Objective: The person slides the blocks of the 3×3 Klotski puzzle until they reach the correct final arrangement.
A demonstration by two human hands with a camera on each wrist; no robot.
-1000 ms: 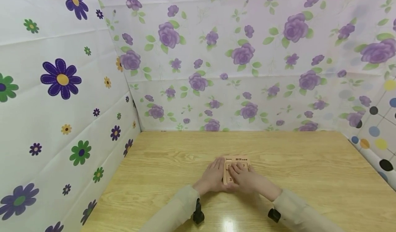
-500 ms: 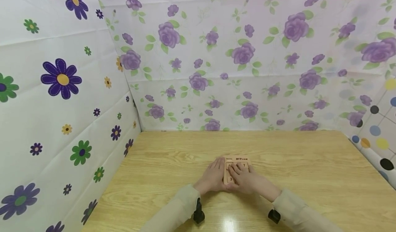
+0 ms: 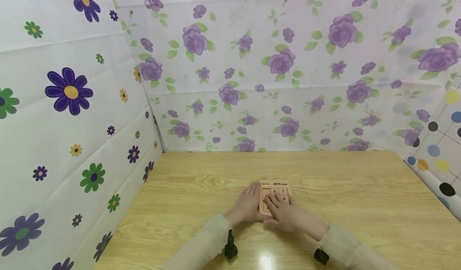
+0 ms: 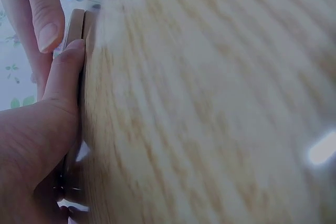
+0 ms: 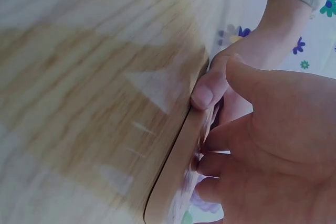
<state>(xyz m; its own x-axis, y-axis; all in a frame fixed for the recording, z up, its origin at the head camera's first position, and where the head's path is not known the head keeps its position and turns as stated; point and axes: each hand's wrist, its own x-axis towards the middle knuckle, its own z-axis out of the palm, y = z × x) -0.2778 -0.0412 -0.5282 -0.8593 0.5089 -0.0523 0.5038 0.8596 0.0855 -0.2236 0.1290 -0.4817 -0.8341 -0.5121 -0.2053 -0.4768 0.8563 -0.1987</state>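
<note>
A flat orange-pink number sliding puzzle lies on the table, its square tiles showing 8 and 7 in the far row and 4 below. My left hand holds its left side, fingers along that edge and thumb against the near edge. Over the tiles lies my right hand, fingertips touching those at the left and middle; its fingers are mostly extended, slightly bent in the right wrist view. Some tiles are hidden under it. The left wrist view shows the puzzle's thin side beside my left thumb.
The puzzle rests on a wood-grain table. White cloth with purple roses hangs behind it, and a daisy-print cloth hangs at the left. A dotted cloth stands at the right. Dark wrist devices sit under both sleeves.
My right hand has drawn slightly toward me, uncovering the 8 and 4 tiles. The tile at the upper left appears to sit lower, with a gap above it. My left hand stays put.
</note>
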